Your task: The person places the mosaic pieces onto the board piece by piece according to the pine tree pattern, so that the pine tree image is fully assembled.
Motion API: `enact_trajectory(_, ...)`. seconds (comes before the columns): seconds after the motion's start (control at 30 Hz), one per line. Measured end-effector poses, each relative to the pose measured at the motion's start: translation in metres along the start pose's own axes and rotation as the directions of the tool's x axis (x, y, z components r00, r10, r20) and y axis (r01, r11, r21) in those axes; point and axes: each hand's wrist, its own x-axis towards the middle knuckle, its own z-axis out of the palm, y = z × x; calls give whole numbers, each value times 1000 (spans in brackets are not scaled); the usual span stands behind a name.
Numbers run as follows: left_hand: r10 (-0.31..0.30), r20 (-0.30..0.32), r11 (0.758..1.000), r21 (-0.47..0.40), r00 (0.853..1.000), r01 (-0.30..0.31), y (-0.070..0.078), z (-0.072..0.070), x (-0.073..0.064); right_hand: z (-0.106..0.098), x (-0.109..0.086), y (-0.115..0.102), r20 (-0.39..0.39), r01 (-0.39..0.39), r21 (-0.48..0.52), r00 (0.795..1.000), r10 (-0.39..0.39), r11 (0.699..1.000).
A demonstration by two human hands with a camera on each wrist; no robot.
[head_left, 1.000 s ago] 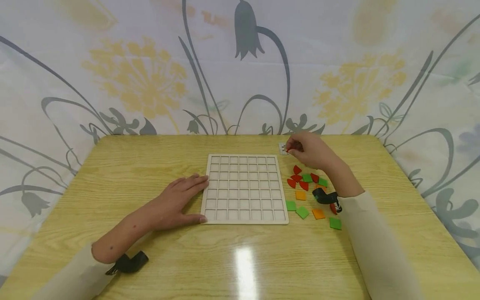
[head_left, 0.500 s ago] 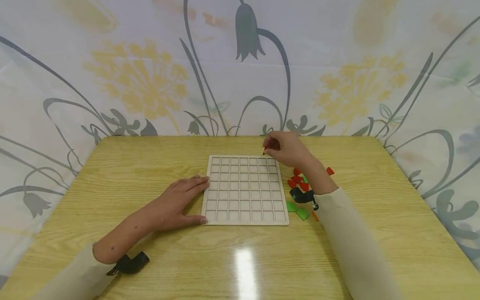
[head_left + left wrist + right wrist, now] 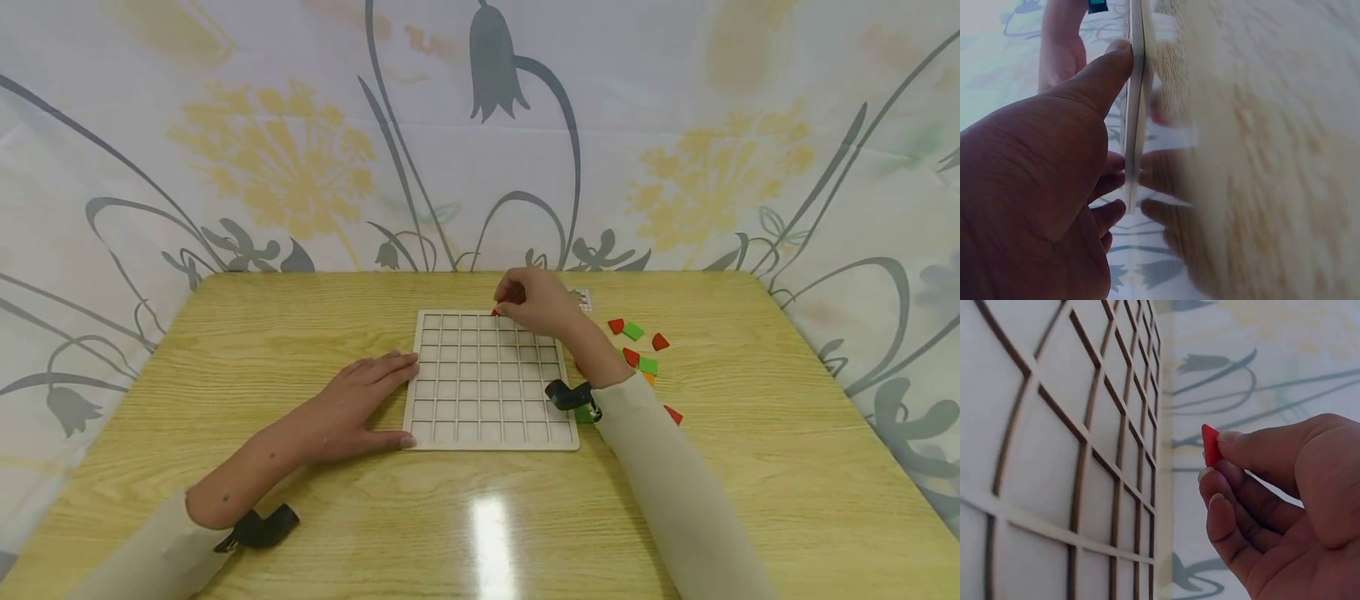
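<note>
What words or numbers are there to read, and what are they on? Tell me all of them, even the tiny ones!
None can be read.
Small card partly hidden behind the right hand: printed marks, too small to read.
Patterned wall: flowers, plus blurry orange marks; I can't tell if they are letters.
Grid board: lines and squares, no writing I can see.
Red piece in that hand: no writing I can see.

Soft light; white glare on tabletop (image 3: 375, 533); right hand (image 3: 536, 302) shades board (image 3: 480, 410); left wrist view dim, blurred.
</note>
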Motion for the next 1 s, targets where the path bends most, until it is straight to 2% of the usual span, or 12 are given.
enact_trajectory(0.23,6,-4,1000,20,1000,-6,1,-1,1,13,4,1,5,-2,44,1000,2,999)
enact_trajectory(0.5,-1,0,1000,7,1000,1,2,-1,1,22,6,3,27,5,-18,1000,-5,1000)
enact_trajectory(1.0,11,-19,1000,17,1000,-10,1,1,-1,27,8,2,42,-23,-38,999,24,999)
